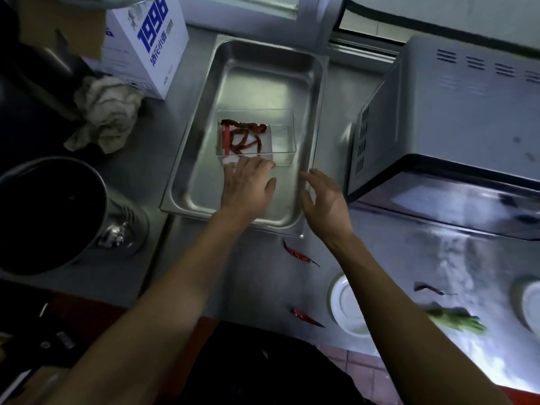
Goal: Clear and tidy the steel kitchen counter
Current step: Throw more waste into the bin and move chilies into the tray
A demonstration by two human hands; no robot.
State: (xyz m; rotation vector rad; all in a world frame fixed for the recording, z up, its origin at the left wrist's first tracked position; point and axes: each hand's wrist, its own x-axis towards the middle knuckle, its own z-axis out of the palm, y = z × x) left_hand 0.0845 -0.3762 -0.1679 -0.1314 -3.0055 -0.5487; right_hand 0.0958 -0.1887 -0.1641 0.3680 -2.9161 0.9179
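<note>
A steel tray (198, 147) sits on the steel counter (257, 276). Inside it stands a clear plastic box (283, 138) holding several dried red chillies (242, 135). My left hand (248, 185) reaches into the tray, its straight fingers touching the box's near edge. My right hand (324, 200) hovers open over the tray's right rim, holding nothing. Loose dried chillies lie on the counter: one near the tray's front corner (298, 254), one at the counter's front edge (306, 317), a dark one (429, 287) to the right. A green vegetable piece (455, 318) lies near it.
A microwave (455, 118) stands right of the tray. A white dish (347, 308) sits at the front edge, another white dish (529, 302) at far right. A crumpled cloth (108, 112), a white box marked 1996 (152, 45) and a large dark pot (49, 214) are at left.
</note>
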